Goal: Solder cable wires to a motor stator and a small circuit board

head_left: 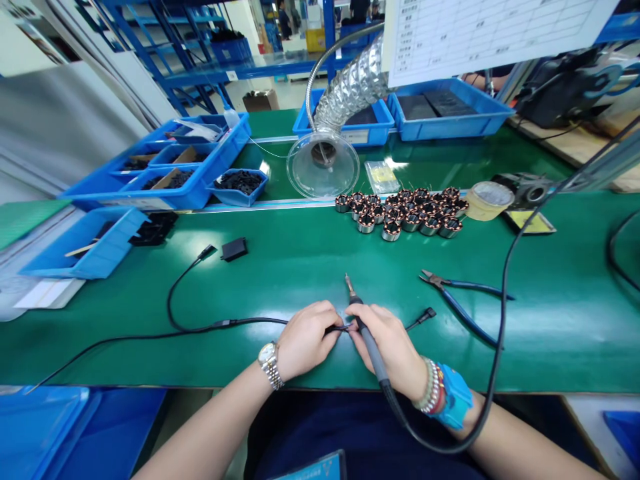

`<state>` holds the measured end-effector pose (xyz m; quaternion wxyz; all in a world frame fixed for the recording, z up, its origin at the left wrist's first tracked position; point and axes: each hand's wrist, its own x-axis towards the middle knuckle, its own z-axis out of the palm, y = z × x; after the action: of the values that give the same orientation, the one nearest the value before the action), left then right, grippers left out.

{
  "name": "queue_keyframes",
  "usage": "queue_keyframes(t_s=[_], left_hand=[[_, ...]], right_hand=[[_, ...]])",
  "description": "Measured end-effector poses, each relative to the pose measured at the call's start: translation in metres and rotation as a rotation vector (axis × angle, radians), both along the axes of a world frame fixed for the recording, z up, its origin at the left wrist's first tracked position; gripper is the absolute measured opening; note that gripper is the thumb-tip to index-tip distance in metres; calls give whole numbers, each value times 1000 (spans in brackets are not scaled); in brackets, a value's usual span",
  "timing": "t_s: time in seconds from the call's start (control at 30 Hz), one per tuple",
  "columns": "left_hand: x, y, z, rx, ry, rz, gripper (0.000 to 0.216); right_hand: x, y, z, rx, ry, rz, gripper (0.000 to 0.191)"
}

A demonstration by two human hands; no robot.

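Observation:
My left hand (309, 337) is closed in a pinch on a thin black cable (260, 321), close to the table's front edge. Close beside it, my right hand (387, 343) is wrapped round the grey handle of a soldering iron (371, 347), its metal tip pointing up and away from me. The right fingertips also touch the cable where it passes between the hands. A short end with a black connector (427, 316) comes out beyond the right hand. On the left, another branch ends in a connector (206, 253) near a small black box (234, 249).
Blue-handled cutting pliers (465, 303) lie open at right. Several copper-wound motor stators (400, 212) stand beyond the hands, beside a round tin (489, 200). A clear fume hood (323, 167) hangs behind. Blue bins (195, 180) line the left; the iron's cord (505, 287) loops at right.

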<state>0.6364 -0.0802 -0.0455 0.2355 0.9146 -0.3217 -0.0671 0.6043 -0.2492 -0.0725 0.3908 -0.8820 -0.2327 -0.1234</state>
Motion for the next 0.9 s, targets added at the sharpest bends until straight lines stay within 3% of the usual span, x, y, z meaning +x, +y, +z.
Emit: queue_keyframes(t_s=[0.17,0.4,0.63,0.9], left_hand=[[-4,-1,-6,-44,-13,43,11],[-5,-15,5,83,12,118,7],[2,-15,13,168,44,-30,6],[-3,-5,-4,59,-149,-117,8]], right_hand=[[0,1,-2,-13,-8,-14,29],[0,1,0,-36,-14,-10,31],[0,-1,-1,-38,5,14,35],[1,-2,0,-16,27,19,29]])
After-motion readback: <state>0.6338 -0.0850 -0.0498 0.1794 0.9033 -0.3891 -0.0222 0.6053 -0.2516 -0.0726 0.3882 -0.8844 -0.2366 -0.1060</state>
